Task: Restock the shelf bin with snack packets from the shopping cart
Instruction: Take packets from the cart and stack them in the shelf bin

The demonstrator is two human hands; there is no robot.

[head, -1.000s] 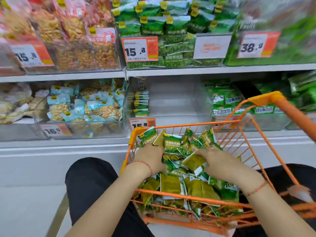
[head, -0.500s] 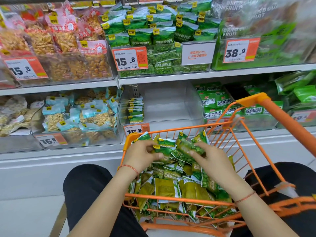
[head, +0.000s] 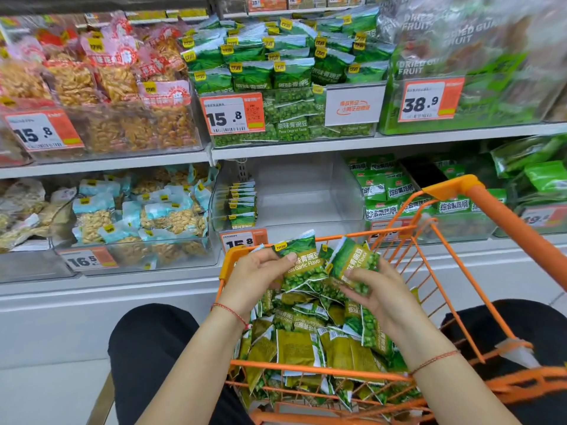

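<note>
Bare forearms, red string bracelets (head: 233, 312), black trousers (head: 153, 357).

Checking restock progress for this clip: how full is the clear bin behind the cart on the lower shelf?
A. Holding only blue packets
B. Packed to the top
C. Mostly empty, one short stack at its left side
C: the clear bin shows bare walls, with one stack of green packets at its left.

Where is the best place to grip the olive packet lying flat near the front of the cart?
Pinch the olive packet by its upper edge, coming from above. It lies flat in the cart, its lower edge behind the orange front bar, so only the top is free.
</note>
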